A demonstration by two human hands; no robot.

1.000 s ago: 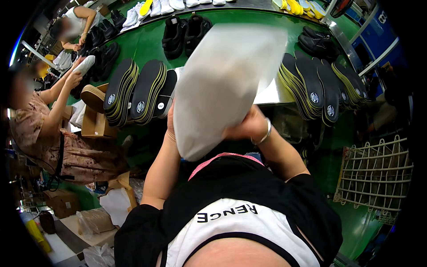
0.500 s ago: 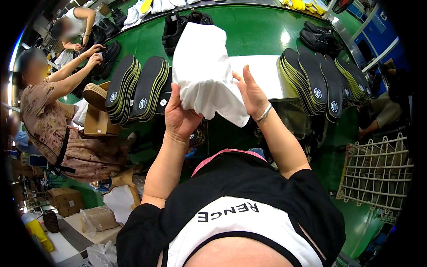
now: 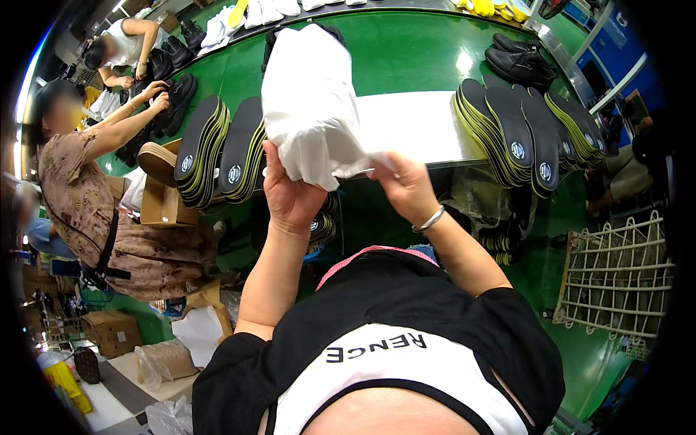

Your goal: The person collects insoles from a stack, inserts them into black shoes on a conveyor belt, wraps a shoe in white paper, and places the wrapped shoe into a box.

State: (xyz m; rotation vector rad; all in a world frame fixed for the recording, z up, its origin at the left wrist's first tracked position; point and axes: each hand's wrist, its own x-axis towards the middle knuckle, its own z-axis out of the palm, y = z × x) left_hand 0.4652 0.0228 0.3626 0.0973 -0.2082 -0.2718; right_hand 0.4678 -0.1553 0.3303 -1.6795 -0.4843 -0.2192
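In front of me is a white cloth-like wrap (image 3: 308,101), long and rounded at its far end, with loose creased edges hanging nearer to me. It looks filled out by something inside, but what that is stays hidden. My left hand (image 3: 286,190) grips its near left end from below, thumb on the side. At the near right edge, my right hand (image 3: 406,185), a bracelet on its wrist, is closed on a loose flap of the wrap, slightly blurred. Behind the wrap, black shoes (image 3: 333,32) on the green bench are mostly covered by it.
Stacked black insoles with yellow-green edges stand left (image 3: 199,148) and right (image 3: 500,138) along the near edge of the green bench (image 3: 406,54). A white board (image 3: 413,127) lies between. Black shoes (image 3: 518,61) sit far right. A co-worker (image 3: 87,196) handles shoes at left; a wire rack (image 3: 612,275) stands right.
My right hand has gone from open fingers beside the wrap to closing on its near right flap. The wrap has shifted a little left and now covers more of the shoes behind.
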